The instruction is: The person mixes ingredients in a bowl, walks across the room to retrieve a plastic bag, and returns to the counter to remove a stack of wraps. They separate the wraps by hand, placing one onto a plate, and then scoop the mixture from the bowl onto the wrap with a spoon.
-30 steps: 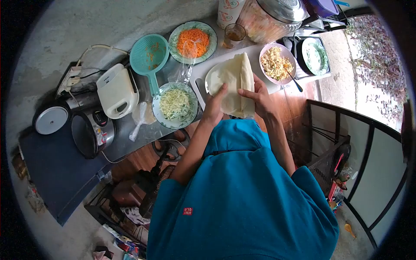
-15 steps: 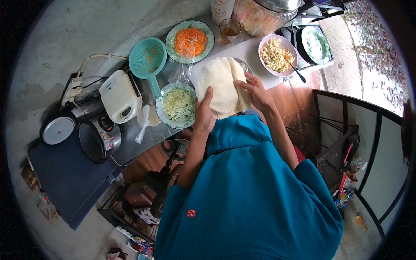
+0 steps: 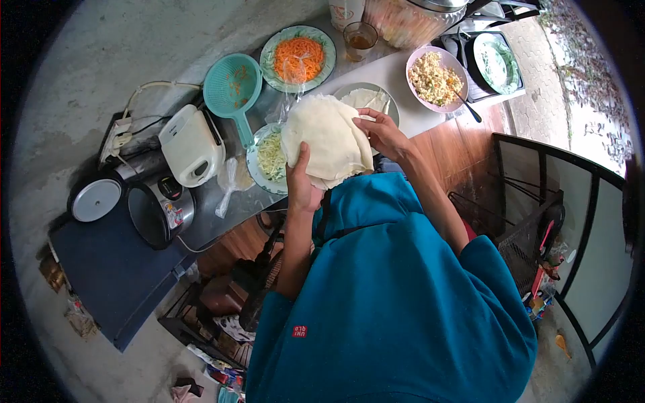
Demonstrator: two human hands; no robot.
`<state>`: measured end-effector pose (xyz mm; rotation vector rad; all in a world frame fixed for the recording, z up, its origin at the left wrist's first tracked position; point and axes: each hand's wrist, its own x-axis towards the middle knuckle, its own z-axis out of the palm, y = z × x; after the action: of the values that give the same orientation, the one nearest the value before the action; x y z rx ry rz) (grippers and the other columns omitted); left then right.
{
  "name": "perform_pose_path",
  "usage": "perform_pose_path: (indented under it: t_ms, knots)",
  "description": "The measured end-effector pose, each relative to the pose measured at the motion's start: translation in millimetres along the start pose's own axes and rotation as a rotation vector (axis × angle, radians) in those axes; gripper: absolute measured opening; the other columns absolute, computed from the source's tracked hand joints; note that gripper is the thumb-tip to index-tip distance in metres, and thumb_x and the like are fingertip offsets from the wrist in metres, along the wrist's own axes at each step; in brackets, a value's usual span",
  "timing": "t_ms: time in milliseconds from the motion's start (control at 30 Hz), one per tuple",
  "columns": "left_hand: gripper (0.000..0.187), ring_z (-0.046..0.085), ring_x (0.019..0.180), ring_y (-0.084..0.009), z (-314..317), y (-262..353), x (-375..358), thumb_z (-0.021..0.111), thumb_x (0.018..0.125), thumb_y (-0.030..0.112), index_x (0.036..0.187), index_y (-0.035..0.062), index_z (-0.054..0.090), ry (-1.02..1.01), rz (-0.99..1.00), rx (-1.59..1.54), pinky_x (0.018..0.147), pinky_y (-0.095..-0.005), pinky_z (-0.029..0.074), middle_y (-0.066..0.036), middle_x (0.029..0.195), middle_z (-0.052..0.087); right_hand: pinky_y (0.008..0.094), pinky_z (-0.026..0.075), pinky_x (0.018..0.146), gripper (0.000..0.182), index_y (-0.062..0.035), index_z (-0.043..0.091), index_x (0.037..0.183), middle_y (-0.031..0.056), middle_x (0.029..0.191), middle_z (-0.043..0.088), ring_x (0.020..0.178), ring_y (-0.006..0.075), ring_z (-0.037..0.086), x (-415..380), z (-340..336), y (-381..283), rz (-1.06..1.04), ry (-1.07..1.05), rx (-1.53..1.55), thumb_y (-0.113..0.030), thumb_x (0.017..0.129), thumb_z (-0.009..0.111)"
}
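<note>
My left hand (image 3: pixel 304 185) holds a stack of thin, pale round wrappers (image 3: pixel 324 138) from below, with the thumb on top. At the stack's right edge, my right hand (image 3: pixel 384 133) pinches the rim of a wrapper. Just beyond, a plate (image 3: pixel 394 107) bears another pale sheet (image 3: pixel 368 99). The stack partly covers a plate of shredded green vegetable (image 3: pixel 271 156) on the left. A pink bowl (image 3: pixel 435 79) of chopped filling with a spoon stands to the right of the plate.
Shredded carrot (image 3: pixel 298 60) lies on a plate at the back, beside a green strainer (image 3: pixel 232 87) and a glass (image 3: pixel 359 41). A white appliance (image 3: pixel 191 148) and a cooker (image 3: pixel 161 209) stand left. A pan (image 3: pixel 494 64) is at the back right.
Both hands and the stack have moved left, off the plate. The plate and the sheet on it now show, and the green vegetable is more covered.
</note>
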<state>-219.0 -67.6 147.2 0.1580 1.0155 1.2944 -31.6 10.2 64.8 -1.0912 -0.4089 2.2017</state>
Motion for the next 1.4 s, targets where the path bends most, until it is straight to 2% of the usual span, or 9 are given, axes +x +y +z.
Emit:
perform_pose_path:
  t_ms: [200, 267, 300, 367, 567, 900, 1100, 1233, 1400]
  knots:
    - [0.052, 0.053, 0.116, -0.0292, -20.4, 0.8, -12.3, 0.054, 0.095, 0.024, 0.139, 0.0045, 0.032, 0.067, 0.011, -0.071, 0.095, -0.0444, 0.046, -0.014, 0.132, 0.047, 0.0291, 0.053, 0.073, 0.026, -0.0033, 0.056, 0.114, 0.0052, 0.096, 0.064, 0.084, 0.0148, 0.065, 15.9, -17.6, 16.0, 0.042, -0.015, -0.097, -0.013, 0.09, 0.061]
    - [0.053, 0.052, 0.117, -0.0292, -27.6, 1.7, -19.9, 0.054, 0.095, 0.024, 0.139, 0.0046, 0.032, 0.105, 0.028, -0.055, 0.095, -0.0443, 0.046, -0.014, 0.132, 0.047, 0.0351, 0.054, 0.071, 0.03, 0.002, 0.059, 0.105, 0.0147, 0.091, 0.067, 0.084, 0.0237, 0.067, 25.4, -43.6, 23.4, -0.153, 0.234, -0.559, -0.019, 0.085, 0.067]
    - [0.054, 0.052, 0.117, -0.0293, -31.1, 3.3, -23.8, 0.054, 0.095, 0.024, 0.139, 0.0047, 0.031, 0.14, 0.049, -0.033, 0.095, -0.0443, 0.046, -0.014, 0.133, 0.046, 0.0351, 0.054, 0.071, 0.03, 0.002, 0.059, 0.105, 0.0147, 0.091, 0.067, 0.084, 0.0237, 0.067, 25.1, -52.8, 23.3, -0.15, 0.234, -0.562, -0.019, 0.085, 0.067]
    - [0.054, 0.05, 0.119, -0.0292, -34.3, 9.2, -32.5, 0.054, 0.095, 0.024, 0.14, 0.0048, 0.03, 0.149, 0.059, -0.021, 0.096, -0.0445, 0.046, -0.014, 0.134, 0.045, 0.0405, 0.053, 0.068, 0.031, 0.002, 0.062, 0.096, 0.0218, 0.084, 0.066, 0.079, 0.0322, 0.067, 22.7, -69.4, 21.4, -0.444, 0.577, -1.198, -0.025, 0.081, 0.068]
    - [0.057, 0.046, 0.122, -0.0304, -49.9, 15.2, -49.1, 0.054, 0.095, 0.026, 0.141, 0.0057, 0.028, 0.228, 0.096, -0.058, 0.099, -0.0466, 0.042, -0.015, 0.136, 0.043, 0.0463, 0.051, 0.068, 0.029, -0.0038, 0.063, 0.081, 0.0209, 0.084, 0.066, 0.077, 0.0362, 0.065, 20.3, -72.9, 11.8, -0.214, 0.795, -1.623, -0.033, 0.078, 0.063]
    - [0.06, 0.045, 0.124, -0.032, -64.9, 8.4, -53.5, 0.055, 0.094, 0.026, 0.142, 0.0046, 0.027, 0.231, 0.083, -0.139, 0.101, -0.0464, 0.04, -0.016, 0.138, 0.041, 0.0419, 0.052, 0.072, 0.033, 0.0, 0.065, 0.09, 0.0181, 0.081, 0.068, 0.078, 0.0342, 0.066, 22.1, -54.0, 2.4, -0.358, 0.69, -1.414, -0.029, 0.075, 0.064]
    - [0.058, 0.05, 0.119, -0.0292, -63.9, 2.4, -50.7, 0.058, 0.092, 0.023, 0.14, 0.0046, 0.031, 0.198, 0.128, -0.228, 0.099, -0.0438, 0.043, -0.014, 0.133, 0.047, 0.0301, 0.052, 0.066, 0.021, 0.0022, 0.057, 0.088, 0.0143, 0.077, 0.068, 0.072, 0.0175, 0.066, 23.6, -24.4, -15.2, -0.597, 0.431, -0.779, -0.016, 0.082, 0.065]
    - [0.053, 0.051, 0.119, -0.0264, -53.0, 4.8, -55.5, 0.057, 0.093, 0.021, 0.138, 0.0061, 0.034, 0.134, 0.121, -0.234, 0.099, -0.0421, 0.043, -0.012, 0.132, 0.048, 0.0293, 0.052, 0.065, 0.019, 0.0013, 0.056, 0.092, 0.0125, 0.078, 0.068, 0.071, 0.0149, 0.065, 30.5, 10.9, -35.8, -0.558, 0.386, -0.982, -0.013, 0.083, 0.065]
    - [0.051, 0.051, 0.119, -0.0277, -60.6, -6.6, -57.0, 0.054, 0.094, 0.021, 0.138, 0.0044, 0.034, 0.121, 0.1, -0.222, 0.097, -0.0441, 0.044, -0.012, 0.131, 0.049, 0.029, 0.051, 0.061, 0.024, 0.0019, 0.058, 0.1, 0.013, 0.082, 0.067, 0.069, 0.0147, 0.064, 62.9, 59.7, -46.4, -0.569, 0.125, -1.082, -0.011, 0.081, 0.067]
